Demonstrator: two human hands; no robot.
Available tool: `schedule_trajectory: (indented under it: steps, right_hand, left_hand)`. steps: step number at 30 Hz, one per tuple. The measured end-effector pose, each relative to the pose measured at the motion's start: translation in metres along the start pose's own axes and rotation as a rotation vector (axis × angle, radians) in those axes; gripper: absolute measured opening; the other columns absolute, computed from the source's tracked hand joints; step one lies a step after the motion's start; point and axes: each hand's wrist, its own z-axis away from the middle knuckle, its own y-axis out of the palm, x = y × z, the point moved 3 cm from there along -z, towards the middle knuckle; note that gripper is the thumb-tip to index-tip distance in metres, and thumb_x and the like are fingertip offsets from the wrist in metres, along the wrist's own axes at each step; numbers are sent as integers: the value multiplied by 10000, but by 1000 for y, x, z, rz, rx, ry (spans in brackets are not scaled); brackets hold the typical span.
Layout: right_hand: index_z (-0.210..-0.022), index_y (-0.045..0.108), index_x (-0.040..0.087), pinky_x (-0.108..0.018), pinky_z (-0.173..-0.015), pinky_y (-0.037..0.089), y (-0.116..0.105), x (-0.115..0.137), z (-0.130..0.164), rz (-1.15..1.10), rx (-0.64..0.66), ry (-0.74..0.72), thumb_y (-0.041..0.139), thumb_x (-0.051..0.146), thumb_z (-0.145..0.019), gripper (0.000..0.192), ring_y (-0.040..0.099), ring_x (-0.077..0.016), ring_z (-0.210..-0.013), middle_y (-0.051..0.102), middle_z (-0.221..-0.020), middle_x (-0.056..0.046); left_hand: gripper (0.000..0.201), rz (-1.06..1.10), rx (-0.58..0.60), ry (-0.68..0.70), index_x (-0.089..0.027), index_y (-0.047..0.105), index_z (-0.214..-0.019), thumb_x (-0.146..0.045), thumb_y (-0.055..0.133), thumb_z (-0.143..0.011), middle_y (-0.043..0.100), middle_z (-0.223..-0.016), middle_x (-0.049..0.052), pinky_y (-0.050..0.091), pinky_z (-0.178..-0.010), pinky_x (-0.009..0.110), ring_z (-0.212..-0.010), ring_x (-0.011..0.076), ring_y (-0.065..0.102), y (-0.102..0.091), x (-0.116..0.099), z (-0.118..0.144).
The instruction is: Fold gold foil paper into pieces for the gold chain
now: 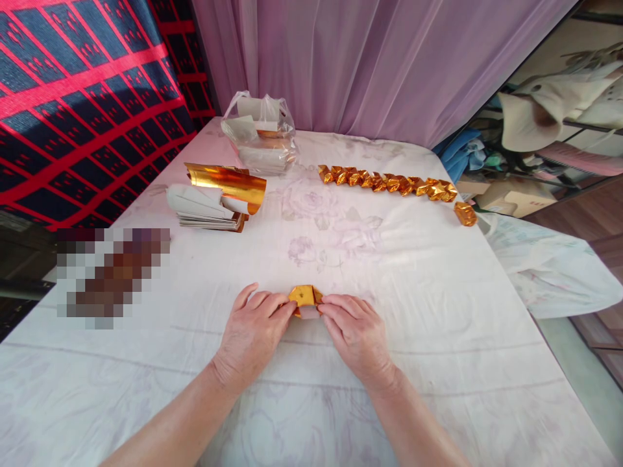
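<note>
The hands work apart on one thing: the left hand and the right hand each pinch an opposite end of a small, folded piece of shiny gold paper, low in the middle of the pale, floral-patterned surface. Farther off, toward the left, lie a stack of white-backed gold sheets and a clear plastic bag containing paper. A row of folded, shiny gold paper pieces lines the far right, one faceted gold block just beside its near end.
</note>
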Motion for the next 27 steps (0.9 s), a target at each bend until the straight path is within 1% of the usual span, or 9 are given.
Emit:
schedule_trajectory:
  steps: [6,15,21,27]
  right_hand:
    - [-1014,700,213,-341,-824,505,1,-1,-1,-8,10,40,523,147,-953,199,661,-188,-883,733,-987,-42]
    - [-985,704,194,-316,-806,496,1,-1,-3,2,22,-2,513,126,-955,205,648,-177,-860,737,-936,-45]
    - [-1040,713,206,-313,-791,485,3,-3,-2,26,67,-10,508,118,-949,241,628,-177,-868,726,-957,-50]
    - [-973,704,218,-318,-765,445,5,-3,-4,55,119,49,533,139,-941,191,606,-183,-860,702,-929,-36]
  left_hand:
    - [179,8,0,1,-237,680,-1015,-153,535,-952,721,-910,-18,371,-999,422,-798,174,620,-1,0,-1]
    - [181,13,-11,2,-238,682,-1009,-154,530,-957,727,-921,-15,372,-991,414,-800,173,619,0,0,-1]
    - [174,12,-28,3,-238,679,-1006,-152,538,-951,722,-916,-23,378,-990,413,-789,168,610,-1,0,-1]
    - [171,4,-5,-1,-246,678,-1013,-155,550,-946,722,-915,-26,385,-983,412,-799,169,612,0,0,-1]
